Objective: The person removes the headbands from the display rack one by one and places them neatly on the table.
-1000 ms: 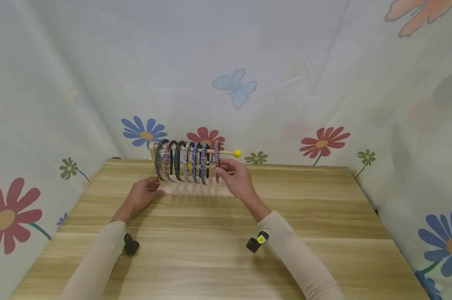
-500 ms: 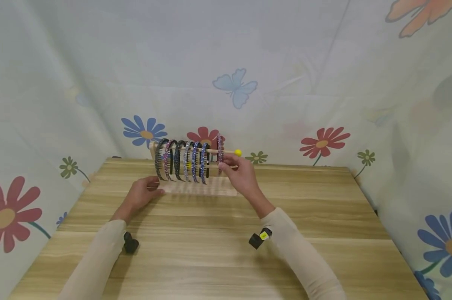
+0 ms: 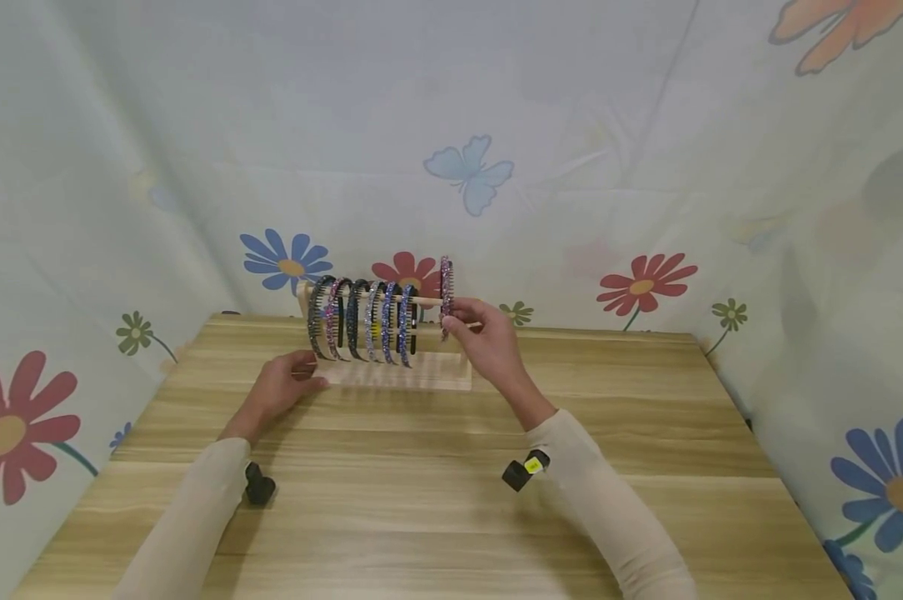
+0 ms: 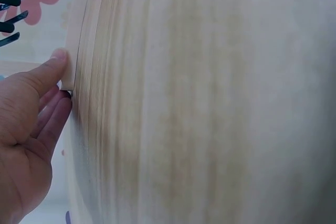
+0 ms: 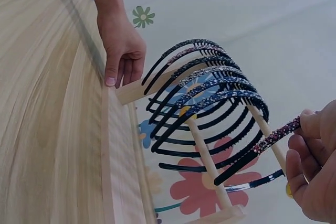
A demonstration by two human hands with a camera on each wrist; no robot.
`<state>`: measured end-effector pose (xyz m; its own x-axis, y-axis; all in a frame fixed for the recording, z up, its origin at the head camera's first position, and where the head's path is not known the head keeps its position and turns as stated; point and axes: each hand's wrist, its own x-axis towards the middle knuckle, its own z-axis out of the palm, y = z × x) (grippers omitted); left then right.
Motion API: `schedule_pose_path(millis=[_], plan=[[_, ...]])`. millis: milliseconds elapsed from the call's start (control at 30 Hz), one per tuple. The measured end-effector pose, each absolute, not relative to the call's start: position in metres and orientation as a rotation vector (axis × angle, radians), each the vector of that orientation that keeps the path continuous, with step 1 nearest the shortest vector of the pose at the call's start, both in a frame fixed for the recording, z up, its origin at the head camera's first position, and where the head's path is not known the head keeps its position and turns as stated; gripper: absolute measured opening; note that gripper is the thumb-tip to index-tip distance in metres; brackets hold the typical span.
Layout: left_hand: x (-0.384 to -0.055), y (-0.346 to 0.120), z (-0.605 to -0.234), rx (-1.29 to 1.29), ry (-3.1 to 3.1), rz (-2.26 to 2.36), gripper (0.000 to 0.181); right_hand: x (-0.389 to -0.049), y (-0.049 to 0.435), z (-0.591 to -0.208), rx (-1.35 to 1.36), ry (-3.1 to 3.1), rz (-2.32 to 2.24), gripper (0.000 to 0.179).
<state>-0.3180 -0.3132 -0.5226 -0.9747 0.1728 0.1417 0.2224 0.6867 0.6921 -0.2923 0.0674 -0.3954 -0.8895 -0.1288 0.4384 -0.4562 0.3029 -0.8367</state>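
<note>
My right hand (image 3: 491, 340) pinches a pink-and-silver glittery headband (image 3: 446, 287) between thumb and fingers, near the right end of a wooden headband stand (image 3: 421, 382). In the right wrist view this headband's black toothed end (image 5: 236, 167) slants across the lower rod, and its glitter part runs up to my fingers. Several other sparkly headbands (image 3: 387, 329), dark, pink, silver and blue, hang in a row on the rods. With thumb and fingers, my left hand (image 3: 277, 387) grips the left end of the stand's base; the left wrist view has the thumb (image 4: 55, 62) pressed on its edge.
The stand is near the back edge of a wood-grain table (image 3: 391, 500). Behind hangs a pale cloth (image 3: 571, 125) printed with flowers and butterflies. A yellow ball (image 5: 289, 190) caps a rod close to my right fingers. Black wrist cameras (image 3: 259, 485) sit at both cuffs.
My right hand has raised the pink headband and moved it slightly right along the rods, away from the row. The left hand has stayed at the stand's base.
</note>
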Motion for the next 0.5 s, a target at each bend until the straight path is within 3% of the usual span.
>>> schedule_pose_path(millis=[500], plan=[[-0.319,-0.312,-0.523,-0.322,-2.822,-1.185,0.061,-0.287,0.085,-0.380,0.542,-2.251,1.588,0.028]])
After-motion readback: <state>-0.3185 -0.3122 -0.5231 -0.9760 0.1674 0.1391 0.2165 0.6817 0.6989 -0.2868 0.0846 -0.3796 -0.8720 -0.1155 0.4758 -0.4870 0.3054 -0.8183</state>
